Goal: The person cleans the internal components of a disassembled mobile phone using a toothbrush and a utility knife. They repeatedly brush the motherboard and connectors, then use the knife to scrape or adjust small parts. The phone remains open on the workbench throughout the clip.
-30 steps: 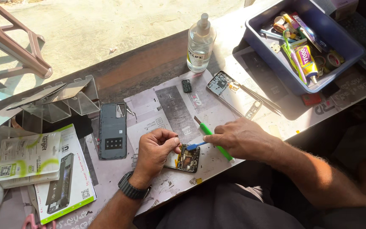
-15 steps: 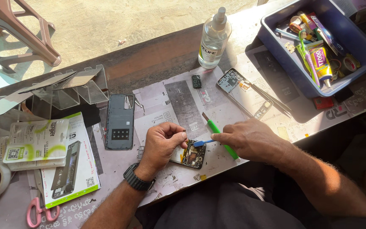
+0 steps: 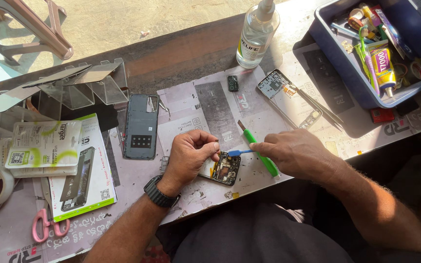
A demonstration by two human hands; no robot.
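On mat — both hands unmoved | blue pry tool still at phone board

Hard daylight falls from the upper left, leaving the ground beyond the counter washed out and pale. The lower right sinks into deep shadow. Focus is sharp throughout, with mild bending towards the edges.

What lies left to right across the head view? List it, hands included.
Pink scissors → phone box → phone back cover → left hand → opened phone → blue pry tool → right hand → blue bin.
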